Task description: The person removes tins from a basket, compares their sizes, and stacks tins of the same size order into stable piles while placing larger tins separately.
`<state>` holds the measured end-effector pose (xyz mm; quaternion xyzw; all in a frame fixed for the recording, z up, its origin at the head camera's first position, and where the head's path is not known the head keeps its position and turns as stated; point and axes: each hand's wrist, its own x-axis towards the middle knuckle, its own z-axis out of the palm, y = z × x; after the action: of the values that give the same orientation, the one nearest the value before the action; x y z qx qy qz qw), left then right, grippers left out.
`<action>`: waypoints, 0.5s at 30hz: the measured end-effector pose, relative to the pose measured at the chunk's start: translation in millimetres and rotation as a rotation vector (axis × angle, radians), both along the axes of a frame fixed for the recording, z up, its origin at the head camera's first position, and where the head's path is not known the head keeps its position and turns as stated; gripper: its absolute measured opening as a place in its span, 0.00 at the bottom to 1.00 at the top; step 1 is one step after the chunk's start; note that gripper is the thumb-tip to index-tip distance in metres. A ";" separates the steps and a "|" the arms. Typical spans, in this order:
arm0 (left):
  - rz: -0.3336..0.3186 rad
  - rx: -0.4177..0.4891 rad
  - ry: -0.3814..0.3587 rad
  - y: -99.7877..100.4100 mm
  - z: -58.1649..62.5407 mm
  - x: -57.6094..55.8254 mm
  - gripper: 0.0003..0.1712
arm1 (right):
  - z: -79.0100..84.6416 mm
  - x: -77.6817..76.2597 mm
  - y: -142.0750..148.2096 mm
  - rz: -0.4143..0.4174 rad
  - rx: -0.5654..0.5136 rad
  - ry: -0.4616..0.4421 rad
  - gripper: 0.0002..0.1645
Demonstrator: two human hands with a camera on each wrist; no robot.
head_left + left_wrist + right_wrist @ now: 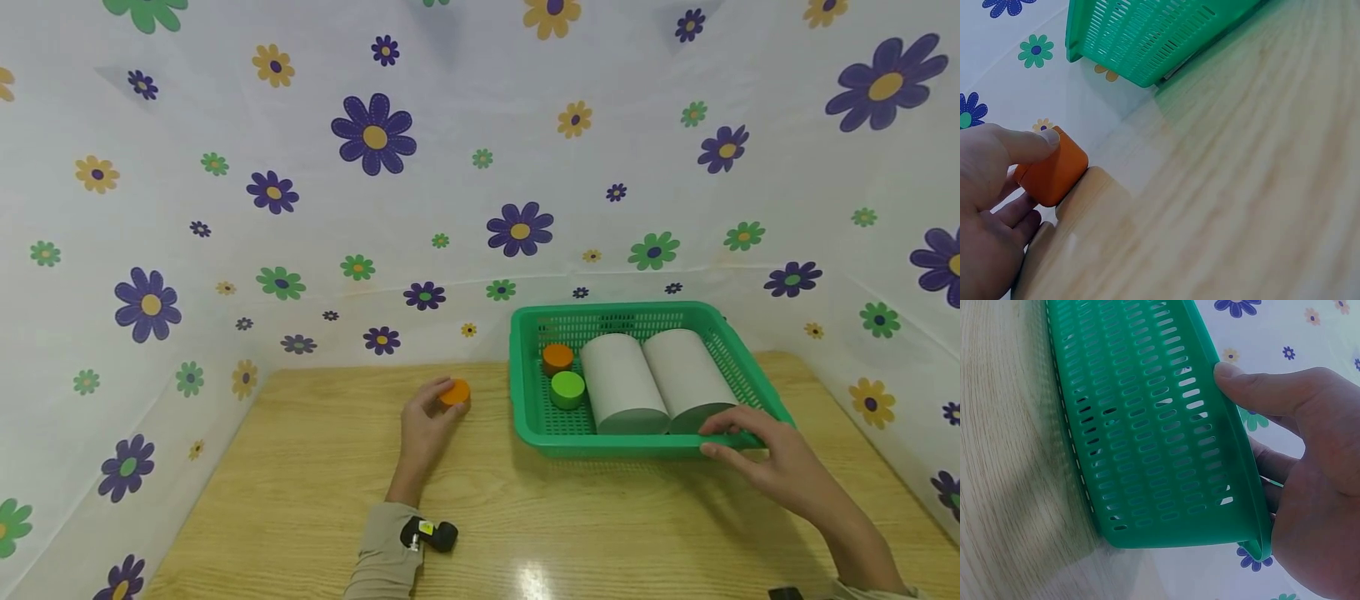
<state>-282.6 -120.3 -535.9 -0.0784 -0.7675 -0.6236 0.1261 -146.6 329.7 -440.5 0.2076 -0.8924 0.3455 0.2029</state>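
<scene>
I note left grip (426, 425) pinching squat orange cylinder (457, 391) on wood-grain tabletop (600, 533); right grip (780, 462) holding green slotted plastic basket (630, 447) by its rim.

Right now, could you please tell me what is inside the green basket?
The green basket holds an orange piece, a bright green piece and two large white rounded blocks. Anything beneath them is covered, and the right hand hides part of the near right corner.
</scene>
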 end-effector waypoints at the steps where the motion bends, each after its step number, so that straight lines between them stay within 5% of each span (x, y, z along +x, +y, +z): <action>1: 0.001 0.000 0.003 0.0 -0.2 -0.2 0.23 | 0.0 0.0 0.0 -0.002 -0.001 -0.003 0.18; 15: 0.009 -0.016 0.015 -0.7 -2.4 0.0 0.23 | -3.1 -1.1 -0.1 0.013 -0.014 0.011 0.20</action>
<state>-282.6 -121.0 -538.3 -0.0808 -0.7717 -0.6165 0.1338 -147.7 329.7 -443.7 0.2138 -0.8875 0.3519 0.2068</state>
